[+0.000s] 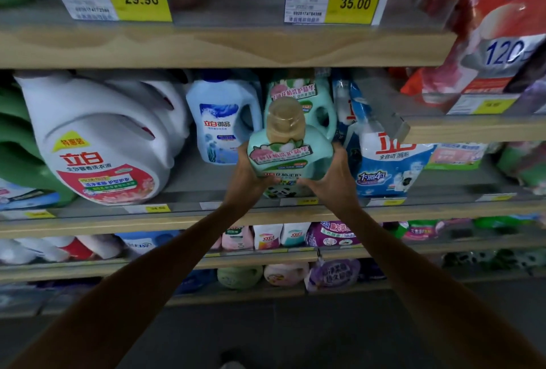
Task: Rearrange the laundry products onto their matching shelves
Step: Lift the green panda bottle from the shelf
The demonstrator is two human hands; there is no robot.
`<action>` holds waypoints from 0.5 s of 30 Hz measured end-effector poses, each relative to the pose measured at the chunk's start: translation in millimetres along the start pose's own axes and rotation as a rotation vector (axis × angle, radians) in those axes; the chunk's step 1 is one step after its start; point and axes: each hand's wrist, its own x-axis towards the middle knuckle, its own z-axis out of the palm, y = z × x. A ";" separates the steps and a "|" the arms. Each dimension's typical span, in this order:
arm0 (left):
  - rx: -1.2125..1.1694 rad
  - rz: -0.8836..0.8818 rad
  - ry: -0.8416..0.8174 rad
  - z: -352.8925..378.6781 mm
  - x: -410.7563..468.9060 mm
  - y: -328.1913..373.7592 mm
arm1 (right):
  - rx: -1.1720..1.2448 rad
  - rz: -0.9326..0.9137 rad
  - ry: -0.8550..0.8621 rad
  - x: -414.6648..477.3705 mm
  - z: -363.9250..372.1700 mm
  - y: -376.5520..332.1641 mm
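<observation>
Teal detergent bottle [288,158] with amber cap [285,120], upright, clasped between the left grip [246,173] and right grip [334,175]. Both grips curl round its lower sides and hide its base, so contact with the middle shelf [118,222] cannot be judged. Just beyond the grips stands a matching teal bottle [298,93], lower half hidden. Left of the left grip: light-blue bottle [221,120], then white jug [100,138]. Right of the right grip: powder bag [384,155]. Above that, a red bag [490,28], cut off by the frame.
</observation>
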 end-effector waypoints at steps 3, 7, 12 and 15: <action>0.083 0.003 -0.031 6.2 13.8 4.5 | 0.051 0.051 -0.020 10.0 -3.1 12.6; 0.140 -0.010 -0.030 13.3 30.1 9.3 | 0.089 0.087 -0.057 28.9 -6.0 22.6; 0.190 -0.031 0.084 26.4 28.6 2.3 | 0.050 0.026 -0.101 43.2 -7.0 35.0; 0.196 -0.025 0.126 35.2 27.6 2.4 | 0.040 -0.007 -0.146 51.0 -10.7 40.7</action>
